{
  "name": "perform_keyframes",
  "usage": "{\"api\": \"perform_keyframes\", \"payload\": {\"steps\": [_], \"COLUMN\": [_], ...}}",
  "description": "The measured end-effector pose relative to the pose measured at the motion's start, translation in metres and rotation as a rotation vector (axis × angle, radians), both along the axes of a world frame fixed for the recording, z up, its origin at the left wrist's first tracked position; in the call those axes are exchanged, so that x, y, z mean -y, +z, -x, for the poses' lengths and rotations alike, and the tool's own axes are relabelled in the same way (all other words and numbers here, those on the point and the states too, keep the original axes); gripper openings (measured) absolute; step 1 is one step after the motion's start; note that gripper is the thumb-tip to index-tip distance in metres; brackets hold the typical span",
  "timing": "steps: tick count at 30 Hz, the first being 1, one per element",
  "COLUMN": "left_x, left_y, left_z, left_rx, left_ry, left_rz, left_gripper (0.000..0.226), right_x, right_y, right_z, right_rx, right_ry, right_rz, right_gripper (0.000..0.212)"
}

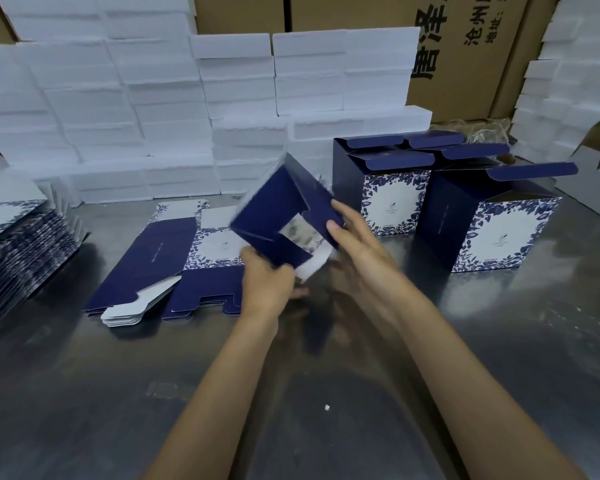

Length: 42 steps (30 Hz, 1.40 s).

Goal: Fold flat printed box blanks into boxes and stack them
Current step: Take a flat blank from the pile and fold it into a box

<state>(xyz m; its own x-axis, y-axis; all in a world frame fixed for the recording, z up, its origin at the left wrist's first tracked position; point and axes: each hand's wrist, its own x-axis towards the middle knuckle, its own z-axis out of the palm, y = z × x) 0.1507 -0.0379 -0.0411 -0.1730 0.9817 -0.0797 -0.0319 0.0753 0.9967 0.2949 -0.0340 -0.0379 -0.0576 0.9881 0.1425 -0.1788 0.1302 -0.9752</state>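
Above the steel table [84,393], our left hand [264,285] and right hand [357,244] grip a half-opened box blank [278,206]; folded boxes [489,216] stand far right, while flat blanks [174,258] wait left.

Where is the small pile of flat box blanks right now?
In the head view, the flat blanks pile lies left of centre on the metal table, just left of the left hand, before the white foam blocks.

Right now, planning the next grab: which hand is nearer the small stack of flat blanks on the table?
Left. The left hand overlaps the flat blanks at their right edge, gripping the half-folded box; the right hand holds that box farther right.
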Motion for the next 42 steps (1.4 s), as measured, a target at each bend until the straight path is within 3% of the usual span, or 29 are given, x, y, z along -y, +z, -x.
{"api": "perform_keyframes", "payload": {"steps": [2,4,6,8,10,11,13,15,16,18,20,28,36,42], "left_x": [0.006,0.012,0.015,0.016,0.016,0.015,0.015,0.01,0.007,0.003,0.001,-0.004,0.004,0.003], "left_y": [0.003,0.009,0.016,0.025,0.029,0.03,0.032,0.03,0.026,0.017,0.013,0.011,0.022,0.013], "left_z": [-0.005,-0.005,-0.002,0.005,0.015,0.019,0.025,0.025,0.024,0.023,0.022,0.02,0.018,0.007], "left_rx": [0.008,-0.139,-0.346,-0.624,-0.845,-0.862,-0.745,-0.614,-0.596,-0.609,-0.582,-0.557,-0.498,-0.457], "left_ry": [-0.241,-0.477,-0.609,-0.495,-0.108,0.111,0.38,0.324,0.21,0.0,-0.077,0.039,-0.074,0.015], "left_rz": [0.211,0.393,0.439,0.345,0.105,-0.049,-0.365,-0.539,-0.57,-0.577,-0.58,-0.612,-0.573,-0.616], "left_gripper": [0.021,0.022,0.023,0.028,0.032,0.033,0.025,0.015,0.024,0.036,0.034,0.028,0.028,0.02], "right_x": [0.005,0.008,0.009,0.011,0.011,0.01,0.01,0.01,0.01,0.011,0.012,0.012,0.014,0.009], "right_y": [0.009,0.013,0.013,0.013,0.014,0.014,0.014,0.014,0.015,0.016,0.017,0.015,0.019,0.017], "right_z": [-0.005,-0.011,-0.014,-0.014,-0.013,-0.014,-0.015,-0.017,-0.018,-0.019,-0.021,-0.011,-0.008,-0.001], "right_rx": [0.069,0.256,0.38,0.405,0.401,0.395,0.382,0.367,0.355,0.334,0.325,0.337,0.357,0.353], "right_ry": [-0.074,-0.111,-0.064,-0.032,-0.041,-0.041,-0.022,0.007,0.019,0.03,0.032,-0.118,-0.152,-0.277], "right_rz": [-0.1,-0.166,-0.174,-0.156,-0.155,-0.158,-0.156,-0.149,-0.141,-0.133,-0.135,-0.196,-0.239,-0.294], "right_gripper": [0.04,0.038,0.038,0.04,0.04,0.04,0.039,0.04,0.04,0.041,0.043,0.048,0.029,0.024]}}
